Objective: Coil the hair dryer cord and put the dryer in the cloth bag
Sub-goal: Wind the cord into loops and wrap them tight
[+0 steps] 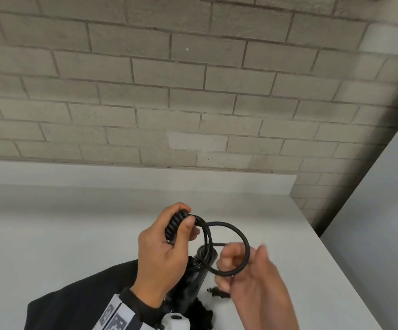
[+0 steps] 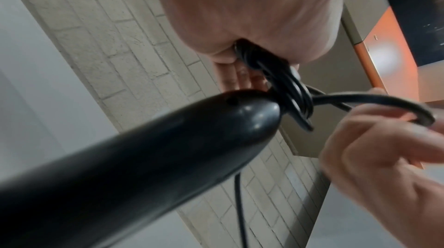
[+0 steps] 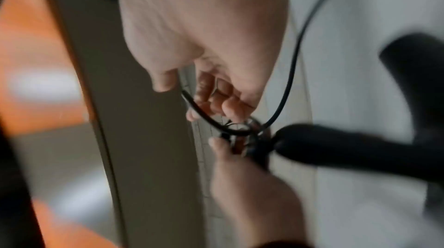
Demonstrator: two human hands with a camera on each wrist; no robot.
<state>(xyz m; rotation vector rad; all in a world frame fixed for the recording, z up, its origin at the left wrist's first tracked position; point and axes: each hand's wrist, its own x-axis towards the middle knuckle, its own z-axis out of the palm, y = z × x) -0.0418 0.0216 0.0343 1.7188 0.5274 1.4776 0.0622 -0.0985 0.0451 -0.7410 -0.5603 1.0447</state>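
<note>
The left hand [image 1: 162, 248] grips the gathered cord coils [image 1: 177, 226] above the hair dryer [image 1: 199, 270]; the right hand [image 1: 248, 275] pinches a fresh loop [image 1: 231, 246] beside them. Coiling is under way. Next, that loop likely joins the coils, with the plug [image 1: 218, 292] still loose on the surface [image 1: 62, 234] beside the dryer.
</note>
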